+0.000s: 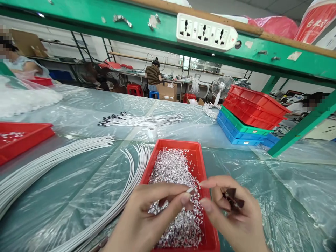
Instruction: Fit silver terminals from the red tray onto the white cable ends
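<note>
My left hand [151, 210] pinches a small white tip [190, 189], which looks like a cable end, between thumb and forefinger. Beside it, my right hand [236, 213] has its thumb and forefinger apart near that tip. Its other fingers curl around a dark brown object [232, 198], perhaps tool handles; the rest is hidden in the palm. Both hands are above a red tray [180, 142] full of small shiny silver metal pieces [170, 168]. A bundle of white cables [133, 175] curves along the tray's left side and passes toward my left forearm.
Another white cable bundle [52, 161] and a red tray [39, 131] lie left. Behind are a white roll [152, 133] and black-ended cables [141, 120]. Stacked bins [252, 108] stand right, by a green post [301, 122]. A green shelf beam [147, 31] crosses above. Other people sit farther off.
</note>
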The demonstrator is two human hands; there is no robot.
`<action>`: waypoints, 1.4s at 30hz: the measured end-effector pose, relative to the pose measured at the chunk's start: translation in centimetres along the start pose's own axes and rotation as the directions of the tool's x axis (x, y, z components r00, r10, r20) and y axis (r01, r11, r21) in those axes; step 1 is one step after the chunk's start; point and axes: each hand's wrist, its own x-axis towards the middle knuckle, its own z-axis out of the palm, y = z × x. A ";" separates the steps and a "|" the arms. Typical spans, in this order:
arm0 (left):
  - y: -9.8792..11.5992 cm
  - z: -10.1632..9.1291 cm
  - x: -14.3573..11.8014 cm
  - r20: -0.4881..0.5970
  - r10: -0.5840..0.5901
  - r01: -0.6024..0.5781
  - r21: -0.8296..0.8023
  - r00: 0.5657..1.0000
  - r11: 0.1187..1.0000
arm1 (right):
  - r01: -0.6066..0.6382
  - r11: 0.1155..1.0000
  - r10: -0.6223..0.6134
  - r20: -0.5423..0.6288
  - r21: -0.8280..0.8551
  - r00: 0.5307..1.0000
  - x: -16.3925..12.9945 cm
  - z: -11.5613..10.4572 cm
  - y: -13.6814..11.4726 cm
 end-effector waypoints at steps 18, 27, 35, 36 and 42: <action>0.3 0.2 -0.2 0.043 -0.062 0.061 0.011 0.997 0.998 | 0.132 0.960 -0.137 -0.006 -0.246 0.991 -0.1 0.3 0.0; 0.1 0.3 -0.5 -0.006 -0.038 0.038 0.105 0.999 0.994 | 0.090 0.975 -0.093 -0.006 -0.203 0.996 -0.2 0.3 0.0; -0.5 0.5 -1.3 -0.085 0.197 -0.165 0.288 0.977 0.943 | 0.075 0.972 -0.076 0.005 -0.221 0.997 -0.2 0.2 -0.1; -0.7 0.6 -1.2 -0.092 0.243 -0.201 0.327 0.966 0.924 | 0.077 0.972 -0.076 0.010 -0.223 0.997 -0.2 0.2 -0.1; -1.5 0.8 -0.2 -0.194 0.379 -0.270 0.426 0.905 0.863 | 0.073 0.964 -0.072 0.012 -0.257 0.997 -0.7 0.0 -0.4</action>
